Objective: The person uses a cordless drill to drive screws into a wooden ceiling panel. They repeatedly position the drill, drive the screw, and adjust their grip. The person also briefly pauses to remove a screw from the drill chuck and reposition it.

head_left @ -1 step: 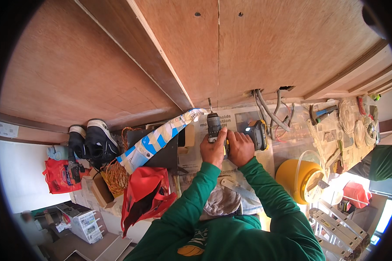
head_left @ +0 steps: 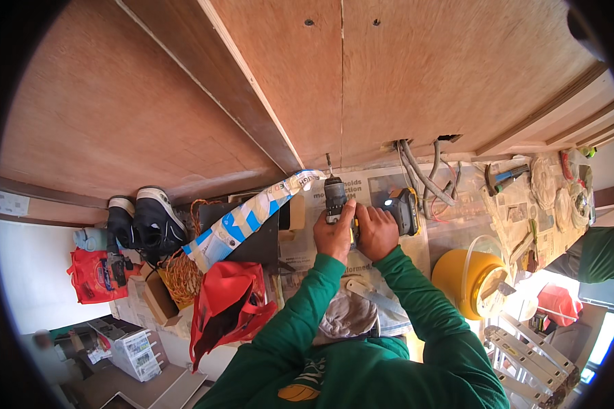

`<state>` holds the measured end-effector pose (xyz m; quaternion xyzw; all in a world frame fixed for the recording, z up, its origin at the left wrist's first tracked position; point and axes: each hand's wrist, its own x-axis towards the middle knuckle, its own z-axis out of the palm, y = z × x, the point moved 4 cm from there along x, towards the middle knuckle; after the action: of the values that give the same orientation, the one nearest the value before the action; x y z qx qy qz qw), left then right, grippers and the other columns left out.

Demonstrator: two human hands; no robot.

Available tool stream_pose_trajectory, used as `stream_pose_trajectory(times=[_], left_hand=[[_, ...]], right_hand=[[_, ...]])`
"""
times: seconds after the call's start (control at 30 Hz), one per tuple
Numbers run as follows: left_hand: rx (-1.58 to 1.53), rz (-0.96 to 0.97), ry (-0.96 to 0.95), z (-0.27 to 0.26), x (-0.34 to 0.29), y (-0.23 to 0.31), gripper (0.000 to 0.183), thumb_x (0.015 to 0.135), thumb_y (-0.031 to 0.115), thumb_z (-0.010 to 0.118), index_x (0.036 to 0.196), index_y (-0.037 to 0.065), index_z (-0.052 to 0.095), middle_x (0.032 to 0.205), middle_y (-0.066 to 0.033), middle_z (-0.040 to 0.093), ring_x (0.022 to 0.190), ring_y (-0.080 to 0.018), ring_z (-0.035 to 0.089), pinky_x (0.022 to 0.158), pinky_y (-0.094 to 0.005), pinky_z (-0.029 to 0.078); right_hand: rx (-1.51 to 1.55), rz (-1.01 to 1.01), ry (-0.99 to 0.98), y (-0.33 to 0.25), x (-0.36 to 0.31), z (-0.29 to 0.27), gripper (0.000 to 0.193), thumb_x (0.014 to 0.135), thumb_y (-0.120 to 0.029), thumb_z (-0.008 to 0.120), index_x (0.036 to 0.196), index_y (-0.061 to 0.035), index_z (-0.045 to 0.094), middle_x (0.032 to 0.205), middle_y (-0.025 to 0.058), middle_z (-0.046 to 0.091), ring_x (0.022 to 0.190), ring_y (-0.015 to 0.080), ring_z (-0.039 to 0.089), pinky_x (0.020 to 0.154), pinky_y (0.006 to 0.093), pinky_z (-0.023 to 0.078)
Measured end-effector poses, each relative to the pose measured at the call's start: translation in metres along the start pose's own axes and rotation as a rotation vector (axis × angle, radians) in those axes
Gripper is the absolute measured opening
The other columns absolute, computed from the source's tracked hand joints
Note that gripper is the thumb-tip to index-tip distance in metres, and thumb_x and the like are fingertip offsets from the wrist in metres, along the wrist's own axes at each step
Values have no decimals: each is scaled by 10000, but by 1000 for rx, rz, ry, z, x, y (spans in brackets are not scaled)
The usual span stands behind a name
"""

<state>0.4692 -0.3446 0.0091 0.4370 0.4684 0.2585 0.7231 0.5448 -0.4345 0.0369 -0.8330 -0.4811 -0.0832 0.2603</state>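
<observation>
Both my hands are closed around a cordless drill, which points away from me at the plywood panel (head_left: 416,75). My left hand (head_left: 333,235) wraps the drill body just behind its black chuck (head_left: 335,193). My right hand (head_left: 376,233) grips the handle, with the black-and-yellow battery base (head_left: 406,211) sticking out to its right. From the chuck a thin drill bit (head_left: 329,165) reaches toward the panel's lower edge; I cannot tell whether its tip touches the wood. A long roll wrapped in tape and blue-and-white plastic (head_left: 242,221) lies left of the chuck.
Grey cables (head_left: 419,170) hang from holes in the panel. Newspaper covers the worktop. A yellow bucket (head_left: 460,279) and a hammer (head_left: 508,177) are on the right. Black shoes (head_left: 158,225) and a red bag (head_left: 228,300) are left. A saw blade (head_left: 375,298) and cloth (head_left: 348,317) lie near me.
</observation>
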Motion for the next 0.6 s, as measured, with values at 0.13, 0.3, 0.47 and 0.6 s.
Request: stream_pose_trajectory(times=[0.13,0.3,0.47,0.6], left_hand=[[-15,-6,-35,-1,0,0,322,868,268,841,994,8,699,878,-12,686,753,-84,592,688,-272,498],[-5,-36,-83,-3,-1,4,297,886,228,824,1025,6,685,905,-13,683,785,-83,596,709,-266,495],[-1,-33,-97,-3,-2,9,299,881,218,828,1028,1,684,915,-21,690,792,-86,602,713,-268,498],[32,-47,-89,-6,5,1,294,877,210,831,1024,-2,690,919,-27,698,799,-86,607,721,-268,501]], right_hand=[[-40,-3,14,-2,-2,3,227,826,-175,628,1037,-95,609,785,49,577,720,255,606,645,396,455],[-36,-7,14,-4,-2,2,204,825,-166,631,1014,-91,606,780,51,571,720,253,605,641,395,454],[-23,9,-2,-5,-1,2,166,829,-155,630,979,-94,592,778,53,574,717,259,603,641,398,454],[-40,14,2,-5,-1,4,147,832,-154,627,962,-96,591,775,53,574,713,261,602,638,398,453]])
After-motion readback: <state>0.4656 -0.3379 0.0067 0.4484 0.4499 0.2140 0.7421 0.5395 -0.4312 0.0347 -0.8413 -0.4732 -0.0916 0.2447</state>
